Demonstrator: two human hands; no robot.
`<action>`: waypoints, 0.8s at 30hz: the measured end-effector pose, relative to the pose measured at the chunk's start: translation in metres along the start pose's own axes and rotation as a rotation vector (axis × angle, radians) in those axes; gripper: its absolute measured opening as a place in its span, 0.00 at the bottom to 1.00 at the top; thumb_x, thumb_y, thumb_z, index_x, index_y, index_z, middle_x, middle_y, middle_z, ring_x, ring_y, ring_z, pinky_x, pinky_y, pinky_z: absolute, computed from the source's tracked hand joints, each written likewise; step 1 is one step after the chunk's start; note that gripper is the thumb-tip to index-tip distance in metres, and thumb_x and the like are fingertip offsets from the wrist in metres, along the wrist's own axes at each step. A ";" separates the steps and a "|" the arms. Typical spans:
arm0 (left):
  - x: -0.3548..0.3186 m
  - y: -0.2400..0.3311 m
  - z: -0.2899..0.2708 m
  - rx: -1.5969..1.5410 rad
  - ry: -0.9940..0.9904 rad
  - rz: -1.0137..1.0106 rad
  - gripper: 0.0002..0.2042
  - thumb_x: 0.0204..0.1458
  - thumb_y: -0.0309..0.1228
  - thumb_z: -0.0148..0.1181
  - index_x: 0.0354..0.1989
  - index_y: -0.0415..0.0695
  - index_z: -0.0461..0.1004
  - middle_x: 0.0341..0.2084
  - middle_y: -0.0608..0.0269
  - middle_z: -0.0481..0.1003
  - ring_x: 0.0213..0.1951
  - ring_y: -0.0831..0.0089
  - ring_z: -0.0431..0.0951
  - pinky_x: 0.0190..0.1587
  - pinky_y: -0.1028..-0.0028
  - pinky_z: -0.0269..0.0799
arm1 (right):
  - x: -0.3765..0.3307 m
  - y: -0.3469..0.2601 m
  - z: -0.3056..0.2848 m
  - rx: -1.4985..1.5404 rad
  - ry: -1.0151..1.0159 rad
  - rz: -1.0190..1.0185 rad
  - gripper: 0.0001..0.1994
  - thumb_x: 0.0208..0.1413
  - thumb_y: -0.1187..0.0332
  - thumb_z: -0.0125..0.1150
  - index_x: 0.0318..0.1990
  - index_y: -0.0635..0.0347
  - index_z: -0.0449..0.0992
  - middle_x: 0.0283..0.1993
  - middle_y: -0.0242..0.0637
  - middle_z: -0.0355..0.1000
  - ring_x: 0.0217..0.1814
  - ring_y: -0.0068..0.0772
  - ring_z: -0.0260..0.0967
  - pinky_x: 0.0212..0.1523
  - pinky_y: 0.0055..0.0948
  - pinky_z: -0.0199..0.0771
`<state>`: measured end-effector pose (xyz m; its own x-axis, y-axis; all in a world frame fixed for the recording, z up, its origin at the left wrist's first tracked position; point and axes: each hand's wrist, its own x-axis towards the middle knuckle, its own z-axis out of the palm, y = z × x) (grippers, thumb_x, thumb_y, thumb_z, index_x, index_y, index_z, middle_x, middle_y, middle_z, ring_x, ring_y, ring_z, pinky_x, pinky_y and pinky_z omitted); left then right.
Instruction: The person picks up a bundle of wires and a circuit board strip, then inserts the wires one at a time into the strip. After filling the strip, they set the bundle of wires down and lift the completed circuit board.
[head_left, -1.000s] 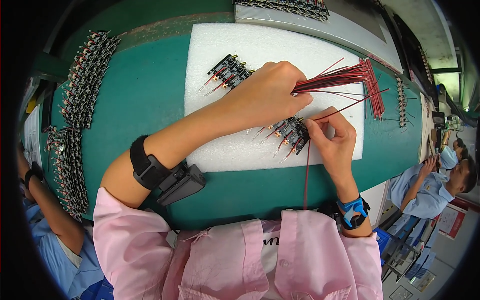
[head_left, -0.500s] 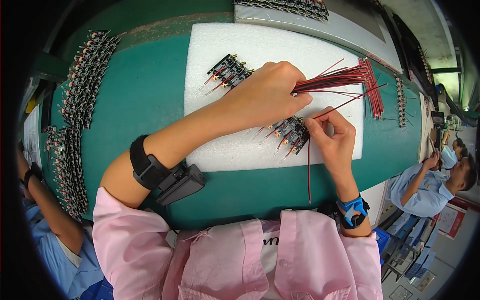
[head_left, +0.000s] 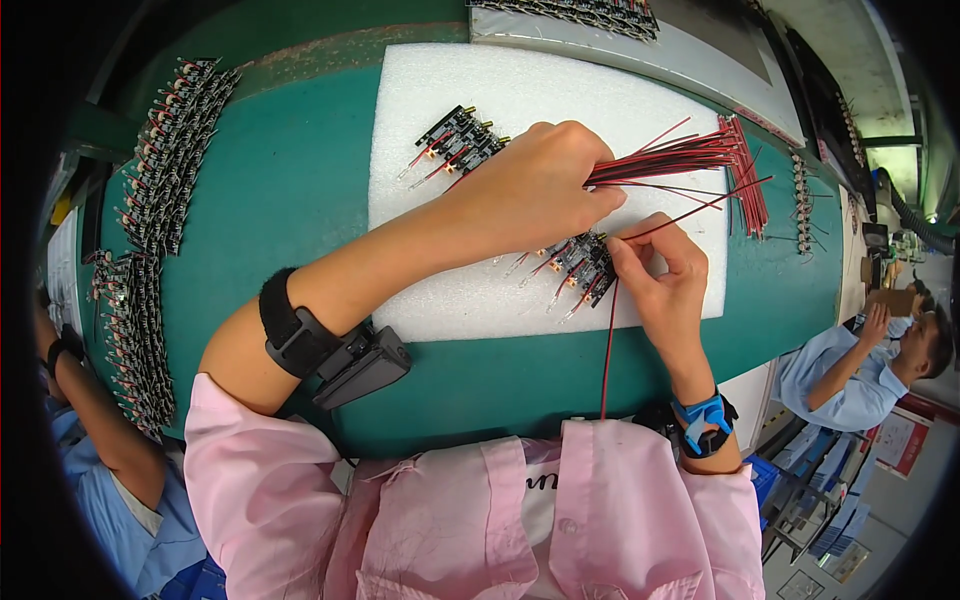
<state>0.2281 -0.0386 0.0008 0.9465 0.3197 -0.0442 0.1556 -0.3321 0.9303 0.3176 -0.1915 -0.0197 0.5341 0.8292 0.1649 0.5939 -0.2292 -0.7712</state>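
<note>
My left hand (head_left: 555,180) is closed around a thick bundle of red and black wires (head_left: 670,163), whose ends fan out to the right. Just below it, my right hand (head_left: 675,280) pinches a single red-and-black wire (head_left: 705,207) at the right edge of a strip of black circuit boards (head_left: 588,265). Another length of wire (head_left: 609,360) hangs from beneath those fingertips toward my shirt; whether it is the same wire I cannot tell. A second strip of boards (head_left: 460,140) lies partly under my left wrist. Both strips rest on a white foam sheet (head_left: 425,80).
Long rows of similar boards (head_left: 180,160) line the left side of the green table (head_left: 280,190). More wires (head_left: 745,180) lie past the foam's right edge, near another board strip (head_left: 802,205). A metal box (head_left: 640,60) stands at the back. Co-workers sit at both sides.
The hanging wire has swung left and its lower end now reaches my shirt. My right hand has shifted very slightly left. A co-worker at right now holds up a brown, flat object.
</note>
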 end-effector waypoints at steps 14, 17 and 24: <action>0.009 -0.003 -0.011 -0.858 0.061 -0.215 0.14 0.50 0.36 0.45 0.28 0.35 0.69 0.13 0.67 0.67 0.14 0.75 0.65 0.20 0.73 0.64 | 0.004 -0.030 -0.021 -0.505 -0.228 -0.390 0.04 0.37 0.79 0.54 0.26 0.65 0.71 0.24 0.39 0.66 0.29 0.36 0.62 0.30 0.27 0.61; 0.012 -0.008 -0.009 -0.998 0.102 -0.140 0.15 0.53 0.37 0.42 0.32 0.36 0.68 0.19 0.64 0.69 0.18 0.76 0.68 0.22 0.74 0.66 | 0.010 -0.031 -0.028 -0.403 -0.238 -0.310 0.03 0.39 0.78 0.54 0.26 0.66 0.71 0.24 0.38 0.66 0.27 0.32 0.62 0.27 0.25 0.60; 0.017 0.016 0.012 -0.934 0.103 -0.092 0.17 0.54 0.38 0.39 0.34 0.35 0.67 0.24 0.57 0.70 0.25 0.72 0.71 0.27 0.74 0.68 | 0.047 -0.031 -0.029 0.173 -0.211 0.007 0.05 0.46 0.74 0.52 0.23 0.67 0.69 0.20 0.30 0.65 0.20 0.16 0.60 0.17 0.16 0.56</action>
<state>0.2498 -0.0488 0.0107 0.9053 0.4006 -0.1413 -0.1030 0.5297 0.8419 0.3418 -0.1600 0.0297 0.3895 0.9201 0.0414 0.4691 -0.1595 -0.8686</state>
